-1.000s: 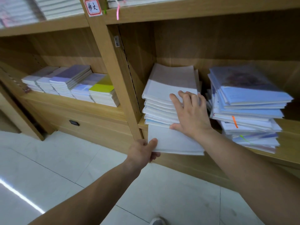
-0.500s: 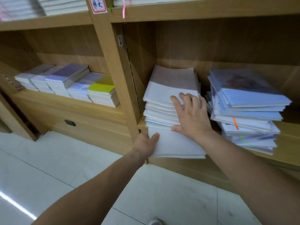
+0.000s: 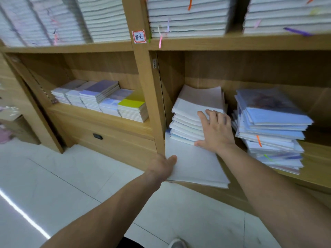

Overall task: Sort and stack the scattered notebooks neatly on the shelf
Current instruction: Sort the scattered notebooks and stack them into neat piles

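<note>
Notebooks [image 3: 197,104] formed a white stack [image 3: 186,126] at the left of the lower right bay of the shelf [image 3: 318,178], with a thicker bundle [image 3: 193,163] at its foot jutting well out over the shelf lip. The left hand [image 3: 162,166] pinched that bundle at its near left edge, thumb on top and fingers hidden beneath. The right hand [image 3: 215,130] lay flat and spread against the stack's front, fingertips on the top cover, gripping nothing.

The step looked like drawing out or squaring the bundle under the stack. Done well, I judged, it called for the right palm to brace the upper books while the left moved the bundle straight along the board — no twist, or the layers above would fan. (They were already stepped, each edge a little off the next.)

Covers looked thin, matte and pale, soft enough to sag where unsupported; the top one curled slightly at the back. Such paper probably slides easily on itself. Just beside, a blue pile [image 3: 272,126] sat raggedly — glossier-looking, with orange and green tabs [image 3: 258,140] poking out. The shelf was smooth wood-grain board.
</note>
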The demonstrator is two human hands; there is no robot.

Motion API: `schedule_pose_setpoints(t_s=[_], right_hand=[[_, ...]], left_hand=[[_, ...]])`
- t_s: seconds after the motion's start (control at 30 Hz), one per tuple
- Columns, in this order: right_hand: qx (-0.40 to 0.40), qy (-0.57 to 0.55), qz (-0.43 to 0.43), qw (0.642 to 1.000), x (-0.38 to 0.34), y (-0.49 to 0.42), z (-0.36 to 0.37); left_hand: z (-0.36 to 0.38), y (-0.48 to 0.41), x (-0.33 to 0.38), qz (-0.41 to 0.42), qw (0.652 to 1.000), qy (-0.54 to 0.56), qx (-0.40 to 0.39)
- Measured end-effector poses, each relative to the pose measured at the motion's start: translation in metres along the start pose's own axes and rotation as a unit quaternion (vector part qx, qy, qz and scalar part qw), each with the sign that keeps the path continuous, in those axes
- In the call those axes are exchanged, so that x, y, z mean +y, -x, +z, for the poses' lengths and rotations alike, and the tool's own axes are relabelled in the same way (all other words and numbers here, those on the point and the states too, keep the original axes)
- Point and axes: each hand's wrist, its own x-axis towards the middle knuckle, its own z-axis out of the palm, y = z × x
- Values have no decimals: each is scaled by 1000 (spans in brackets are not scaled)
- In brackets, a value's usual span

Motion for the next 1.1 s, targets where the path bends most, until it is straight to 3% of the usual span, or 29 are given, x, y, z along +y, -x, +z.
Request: schedule_pose_setpoints(t_s=[0.3,0.7,0.8,0.87,1.0,1.1], right_hand=[[-48,-38,-8,998,11,7,-3],[-218,-138,-32,965,21,17,-43],[-163,-162,-25,973,11,32,-58],[-136,-190,-18,972,4,45,-73],[-175,-331,13,927,4,74,-99],[-171,-511,58,841,7,88,-118]], left_hand=[[-10,43,-8,-35,998,49,11],[-68,99,8,-14,998,44,39],[-106,109,0,25,997,-8,74],[-120,113,-4,48,995,16,90],[-122,114,5,98,987,97,85],[-113,106,17,133,981,118,72]])
